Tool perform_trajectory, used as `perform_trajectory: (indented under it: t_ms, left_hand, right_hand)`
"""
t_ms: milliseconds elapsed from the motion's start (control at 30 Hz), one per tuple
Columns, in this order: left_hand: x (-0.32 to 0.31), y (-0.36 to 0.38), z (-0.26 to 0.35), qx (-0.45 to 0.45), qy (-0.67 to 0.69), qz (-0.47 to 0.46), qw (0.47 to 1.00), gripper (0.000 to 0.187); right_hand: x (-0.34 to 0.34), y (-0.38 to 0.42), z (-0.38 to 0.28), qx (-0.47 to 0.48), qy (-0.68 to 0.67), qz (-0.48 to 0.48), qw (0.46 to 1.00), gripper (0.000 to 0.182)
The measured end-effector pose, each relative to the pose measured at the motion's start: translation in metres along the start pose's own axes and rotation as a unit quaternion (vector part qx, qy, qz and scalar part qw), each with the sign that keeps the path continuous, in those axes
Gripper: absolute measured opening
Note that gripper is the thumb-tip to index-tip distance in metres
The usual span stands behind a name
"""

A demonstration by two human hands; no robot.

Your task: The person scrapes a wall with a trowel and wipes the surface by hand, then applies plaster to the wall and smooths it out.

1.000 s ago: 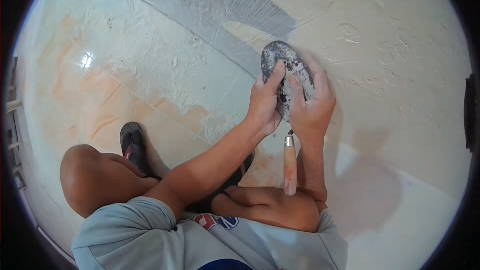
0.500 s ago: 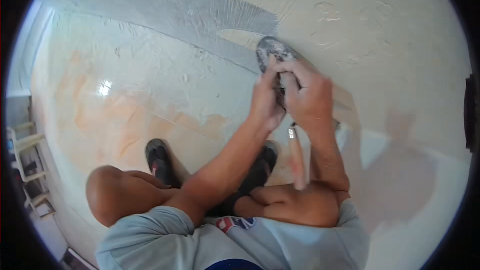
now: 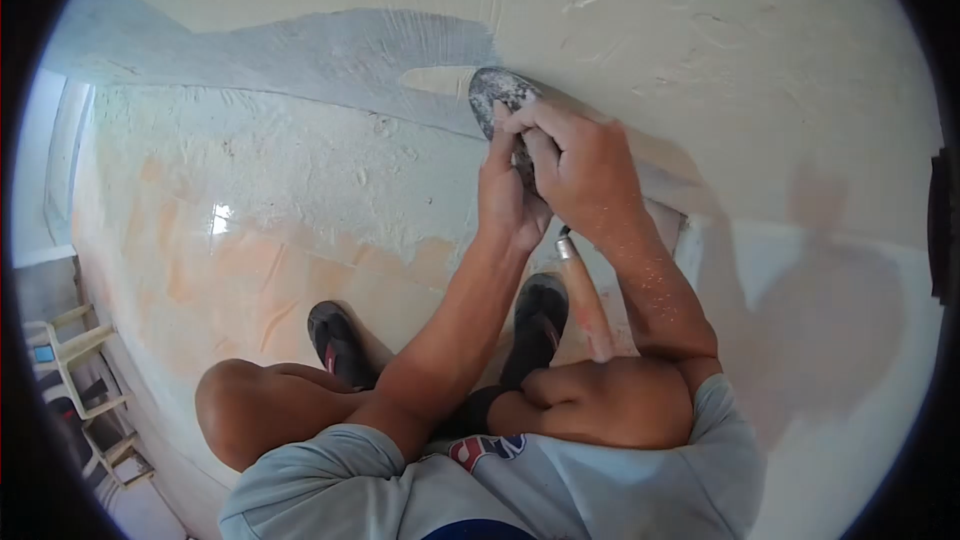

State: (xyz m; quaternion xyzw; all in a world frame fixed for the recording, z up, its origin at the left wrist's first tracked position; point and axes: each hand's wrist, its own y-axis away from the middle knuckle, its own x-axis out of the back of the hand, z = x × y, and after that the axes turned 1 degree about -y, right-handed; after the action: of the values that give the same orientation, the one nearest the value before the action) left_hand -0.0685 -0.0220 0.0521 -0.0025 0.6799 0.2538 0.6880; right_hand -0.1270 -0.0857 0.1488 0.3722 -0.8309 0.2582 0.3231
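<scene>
Two hands clamp a smeared trowel (image 3: 490, 90) held before a streaked wall (image 3: 660, 70), the left hand (image 3: 508, 200) bracing it, the right hand (image 3: 592, 175) bent over, grip partly hidden; steady, light pressure should serve best.

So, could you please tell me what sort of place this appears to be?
Probably a room under renovation: a partly coated wall, a smeared floor and a trowel.

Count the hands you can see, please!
2: the left hand at the left side of the trowel blade, the right hand over its right side. No others show.
</scene>
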Motion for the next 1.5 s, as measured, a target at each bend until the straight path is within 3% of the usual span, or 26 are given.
perform_trajectory:
  t_ms: [133, 200, 267, 300, 367, 500, 600, 733, 867, 967, 1033, 1100, 1133, 1233, 1333, 1500]
  left_hand:
    - [-0.002, 0.005, 0.005, 0.002, -0.01, -0.016, 1.0, 0.046]
    - [0.006, 0.001, 0.016, 0.022, -0.005, -0.03, 0.999, 0.043]
    - [0.01, -0.001, 0.007, 0.022, 0.007, -0.012, 1.0, 0.042]
    - [0.006, 0.001, 0.005, 0.026, 0.015, 0.004, 1.0, 0.042]
    - [-0.002, 0.005, 0.005, -0.001, 0.006, -0.02, 1.0, 0.042]
    - [-0.005, 0.003, 0.009, -0.03, -0.042, 0.034, 0.998, 0.041]
    - [-0.018, 0.012, 0.008, -0.039, -0.052, 0.041, 0.997, 0.04]
    - [-0.024, 0.011, 0.01, -0.001, -0.039, 0.071, 0.997, 0.041]
    - [-0.016, 0.011, 0.005, -0.032, -0.081, 0.03, 0.996, 0.043]
    - [0.002, -0.001, 0.0, -0.038, -0.019, 0.02, 0.999, 0.045]
    - [-0.002, -0.001, 0.015, -0.028, 0.008, -0.009, 1.0, 0.046]
    - [0.0, -0.002, 0.016, -0.04, -0.014, 0.014, 0.999, 0.046]
    - [-0.005, -0.002, 0.017, -0.054, -0.025, 0.023, 0.998, 0.046]
    - [-0.019, 0.008, 0.014, -0.088, -0.051, 0.051, 0.994, 0.046]
    - [-0.029, 0.023, 0.005, -0.085, -0.062, 0.11, 0.988, 0.037]
    - [-0.046, 0.028, -0.007, -0.027, 0.045, 0.124, 0.991, 0.036]
  right_hand:
    - [-0.007, -0.003, -0.001, -0.017, -0.029, 0.012, 0.999, 0.015]
    - [-0.013, -0.008, 0.006, 0.003, -0.032, -0.009, 0.999, 0.015]
    - [-0.014, -0.006, 0.007, 0.038, -0.052, 0.029, 0.997, 0.018]
    - [-0.004, 0.0, -0.001, -0.031, -0.024, -0.01, 0.999, 0.015]
    - [0.0, -0.001, 0.001, -0.008, -0.057, 0.025, 0.998, 0.015]
    - [-0.02, -0.013, 0.009, 0.067, -0.058, 0.028, 0.996, 0.014]
    - [-0.001, -0.001, -0.002, -0.002, -0.075, 0.028, 0.997, 0.014]
    - [-0.004, -0.004, -0.006, 0.019, 0.017, 0.023, 0.999, 0.012]
    - [0.0, 0.005, 0.007, 0.014, -0.045, 0.023, 0.999, 0.017]
    - [-0.005, -0.005, -0.002, 0.009, -0.048, 0.012, 0.999, 0.016]
    - [-0.013, -0.01, 0.002, 0.006, -0.021, -0.019, 1.0, 0.018]
    - [-0.019, -0.008, 0.002, 0.03, -0.047, 0.023, 0.998, 0.025]
    - [-0.012, -0.002, 0.0, 0.009, -0.056, 0.021, 0.998, 0.037]
    - [0.001, 0.011, -0.004, -0.029, -0.026, 0.068, 0.997, 0.051]
    - [0.008, 0.026, -0.003, -0.058, 0.082, 0.003, 0.995, 0.039]
    - [0.037, 0.003, -0.035, -0.088, 0.076, -0.072, 0.991, 0.027]
